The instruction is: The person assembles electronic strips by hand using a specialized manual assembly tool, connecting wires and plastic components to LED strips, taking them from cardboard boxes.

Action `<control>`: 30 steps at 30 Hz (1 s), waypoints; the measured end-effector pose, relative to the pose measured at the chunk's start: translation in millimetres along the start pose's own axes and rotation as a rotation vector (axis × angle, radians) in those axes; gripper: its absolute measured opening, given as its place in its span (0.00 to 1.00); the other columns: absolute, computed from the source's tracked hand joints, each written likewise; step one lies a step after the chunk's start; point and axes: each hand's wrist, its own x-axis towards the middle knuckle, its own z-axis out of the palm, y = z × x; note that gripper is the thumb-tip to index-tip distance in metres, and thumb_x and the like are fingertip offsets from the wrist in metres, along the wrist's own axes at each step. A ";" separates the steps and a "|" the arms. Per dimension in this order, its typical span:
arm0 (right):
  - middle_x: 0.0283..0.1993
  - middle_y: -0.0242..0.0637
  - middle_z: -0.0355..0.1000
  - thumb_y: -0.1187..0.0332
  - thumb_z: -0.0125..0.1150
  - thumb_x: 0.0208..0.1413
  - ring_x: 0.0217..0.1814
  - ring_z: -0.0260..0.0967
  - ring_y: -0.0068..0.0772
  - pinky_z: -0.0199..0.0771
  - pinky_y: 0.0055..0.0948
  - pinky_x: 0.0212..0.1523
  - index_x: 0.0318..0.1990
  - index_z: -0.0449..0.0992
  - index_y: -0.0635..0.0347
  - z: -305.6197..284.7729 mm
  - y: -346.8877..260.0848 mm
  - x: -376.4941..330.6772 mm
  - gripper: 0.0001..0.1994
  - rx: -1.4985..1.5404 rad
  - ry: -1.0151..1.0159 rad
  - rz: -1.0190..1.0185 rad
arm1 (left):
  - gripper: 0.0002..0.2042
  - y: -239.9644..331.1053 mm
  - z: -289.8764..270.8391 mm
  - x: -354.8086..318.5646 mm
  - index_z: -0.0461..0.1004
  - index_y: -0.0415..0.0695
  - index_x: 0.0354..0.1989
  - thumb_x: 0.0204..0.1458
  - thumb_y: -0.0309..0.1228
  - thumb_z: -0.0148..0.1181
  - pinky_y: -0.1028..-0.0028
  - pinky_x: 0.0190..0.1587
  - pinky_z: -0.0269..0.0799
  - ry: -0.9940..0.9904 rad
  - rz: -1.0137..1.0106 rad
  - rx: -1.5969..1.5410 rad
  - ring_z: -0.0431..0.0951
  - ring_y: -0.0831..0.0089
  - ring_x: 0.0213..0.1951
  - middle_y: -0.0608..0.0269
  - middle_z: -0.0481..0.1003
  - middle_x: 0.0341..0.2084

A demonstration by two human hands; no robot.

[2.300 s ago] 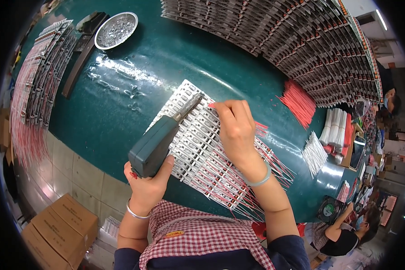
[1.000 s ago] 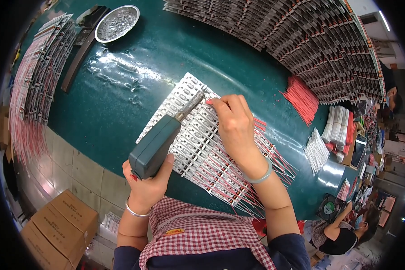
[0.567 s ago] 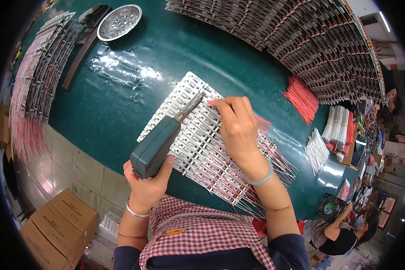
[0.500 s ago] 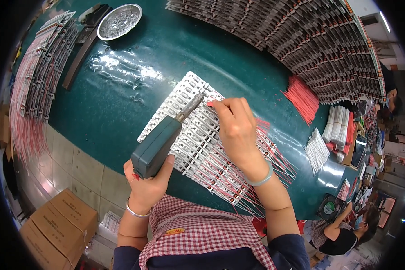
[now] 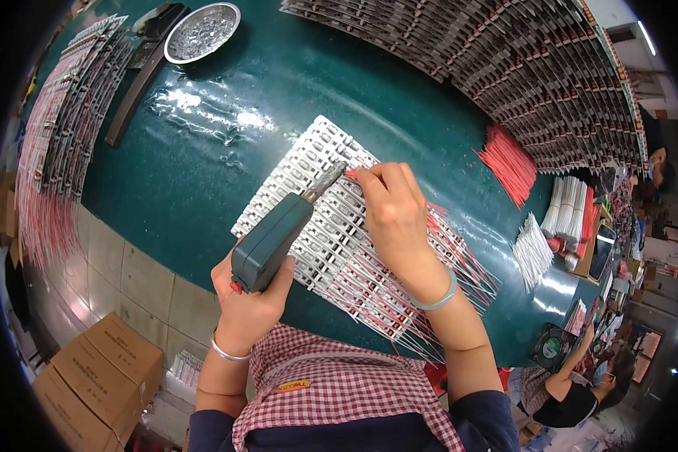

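Observation:
My left hand (image 5: 255,295) is wrapped round the dark green body of a soldering gun (image 5: 273,239). The gun's grey metal tip slants up and right to the far part of a white panel (image 5: 309,162), made of rows of small fittings. Close beside that tip, my right hand (image 5: 394,215) pinches a red wire (image 5: 350,174), whose end shows at the fingertips. Several red and white wires (image 5: 369,290) spread from the panel's near right side, passing partly under my right wrist. The exact contact between tip and wire is too small to tell.
Loose red wires (image 5: 509,167) and white wires (image 5: 533,252) lie to the right. A metal bowl (image 5: 232,32) of shiny bits stands far left. Stacked wired panels (image 5: 71,113) sit left, with more (image 5: 505,68) at the back. Another person (image 5: 591,384) works at the lower right.
The soldering gun in my left hand has shifted slightly right, bringing its tip nearer the red wire at my right fingertips. My right hand has barely moved.

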 end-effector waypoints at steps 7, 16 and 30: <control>0.36 0.40 0.69 0.82 0.59 0.42 0.40 0.67 0.40 0.72 0.33 0.38 0.40 0.77 0.69 -0.2 0.3 -0.7 0.13 -0.017 -0.058 -0.025 | 0.09 2.0 -3.0 1.9 0.77 0.34 0.37 0.45 0.19 0.66 0.78 0.30 0.71 -0.027 0.035 0.054 0.75 0.78 0.26 0.61 0.78 0.27; 0.36 0.41 0.69 0.83 0.60 0.41 0.39 0.67 0.40 0.73 0.33 0.36 0.39 0.77 0.69 1.3 1.0 -2.7 0.14 -0.017 -0.039 -0.026 | 0.08 6.0 -1.4 -3.0 0.78 0.35 0.34 0.45 0.20 0.68 0.78 0.28 0.69 0.076 0.073 0.017 0.73 0.79 0.23 0.63 0.77 0.23; 0.33 0.41 0.70 0.84 0.62 0.40 0.34 0.69 0.39 0.73 0.34 0.33 0.38 0.80 0.66 4.1 -0.3 -1.7 0.14 -0.029 0.023 -0.009 | 0.07 -0.2 1.3 -0.5 0.77 0.35 0.33 0.46 0.20 0.67 0.78 0.28 0.68 -0.009 -0.003 -0.009 0.72 0.82 0.24 0.65 0.77 0.23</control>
